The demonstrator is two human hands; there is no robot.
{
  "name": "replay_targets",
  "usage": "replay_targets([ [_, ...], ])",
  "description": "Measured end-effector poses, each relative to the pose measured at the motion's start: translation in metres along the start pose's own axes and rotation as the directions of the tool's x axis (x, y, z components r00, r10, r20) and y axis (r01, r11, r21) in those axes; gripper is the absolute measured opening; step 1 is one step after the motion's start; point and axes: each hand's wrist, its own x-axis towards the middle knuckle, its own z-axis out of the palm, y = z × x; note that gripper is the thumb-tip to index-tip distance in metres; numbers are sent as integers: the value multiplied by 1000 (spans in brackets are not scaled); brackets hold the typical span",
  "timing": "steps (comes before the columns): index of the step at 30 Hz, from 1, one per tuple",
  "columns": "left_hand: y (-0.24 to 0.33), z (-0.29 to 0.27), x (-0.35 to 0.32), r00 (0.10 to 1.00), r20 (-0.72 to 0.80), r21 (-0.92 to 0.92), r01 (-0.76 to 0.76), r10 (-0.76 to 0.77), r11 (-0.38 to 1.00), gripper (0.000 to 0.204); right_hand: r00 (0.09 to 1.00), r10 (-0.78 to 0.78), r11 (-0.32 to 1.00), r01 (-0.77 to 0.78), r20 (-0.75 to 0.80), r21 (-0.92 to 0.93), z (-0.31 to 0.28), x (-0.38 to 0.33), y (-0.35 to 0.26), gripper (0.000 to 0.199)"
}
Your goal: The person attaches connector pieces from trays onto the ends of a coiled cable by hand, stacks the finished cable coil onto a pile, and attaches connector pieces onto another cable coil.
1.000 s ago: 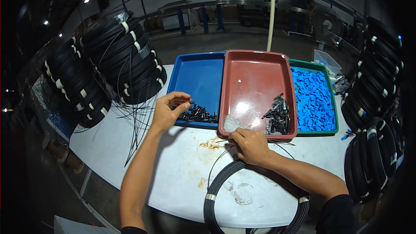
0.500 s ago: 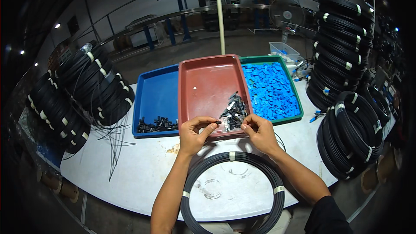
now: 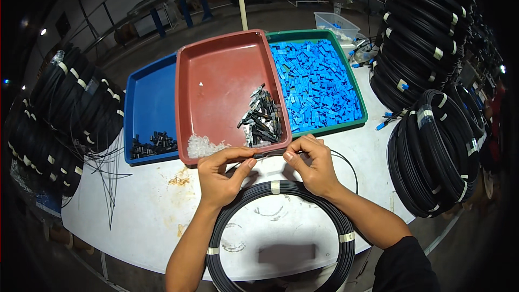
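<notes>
My left hand [image 3: 223, 173] and my right hand [image 3: 311, 163] meet just in front of the red tray [image 3: 216, 84], both pinching the thin black cable end [image 3: 268, 155] stretched between them. Below the hands a black cable coil [image 3: 281, 232] with white tape bands lies flat on the white table [image 3: 140, 211]. In the red tray lie a pile of black connector parts [image 3: 261, 117] and a small heap of clear white pieces [image 3: 204, 145].
A blue tray [image 3: 145, 103] on the left holds a few black parts [image 3: 154, 145]. A green tray [image 3: 324, 127] on the right is full of blue pieces [image 3: 319, 84]. Stacks of black cable coils stand at the left [image 3: 70, 113] and the right [image 3: 432, 146]. Loose black ties [image 3: 108, 176] lie on the table.
My left hand left the blue tray and came over to my right hand in front of the red tray. The view shifted, and the coil now lies centred under both hands.
</notes>
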Motion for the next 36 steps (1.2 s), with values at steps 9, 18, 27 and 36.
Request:
replay_targets([
  [9,-6,-1,-5,996,88,48,-12,8,999,18,997,-80,996,80,3,-42,-5,-2,0,16],
  [18,-6,-1,-7,995,99,92,-14,5,996,17,991,-128,988,130,31,-85,-6,-3,1,13],
  [27,-5,-1,-4,992,116,116,-53,40,992,16,977,-207,969,212,47,-130,-8,-3,-2,12],
  [36,-4,1,-4,993,103,107,-69,57,992,13,969,-232,966,239,84,-96,-11,-3,-3,17],
])
